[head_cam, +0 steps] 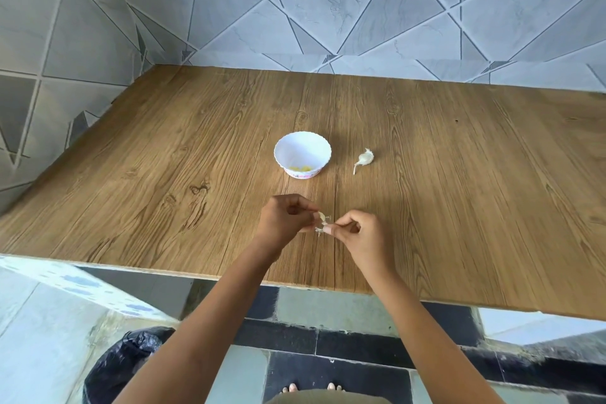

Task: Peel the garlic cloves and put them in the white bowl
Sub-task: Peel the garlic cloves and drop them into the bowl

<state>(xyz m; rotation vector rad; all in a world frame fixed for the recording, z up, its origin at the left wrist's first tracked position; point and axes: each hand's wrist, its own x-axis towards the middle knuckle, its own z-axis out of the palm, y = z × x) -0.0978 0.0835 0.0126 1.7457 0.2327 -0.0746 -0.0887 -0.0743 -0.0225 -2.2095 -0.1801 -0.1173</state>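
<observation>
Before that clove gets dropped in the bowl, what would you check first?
1. Hold on the garlic clove: fingers of the left hand and the right hand both pinch it. Ok.
2. Skin fully off: papery shreds hang from it. Not ok.
3. White bowl upright, mouth open, just beyond the hands. Ok.
4. Way from the hands to the bowl: nothing lies between. Ok.
5. Unpeeled garlic lies right of the bowl, apart from it, ready for later. Ok.
6. Count of the yellowish pieces in the bowl: too small to tell. Cannot tell.
</observation>
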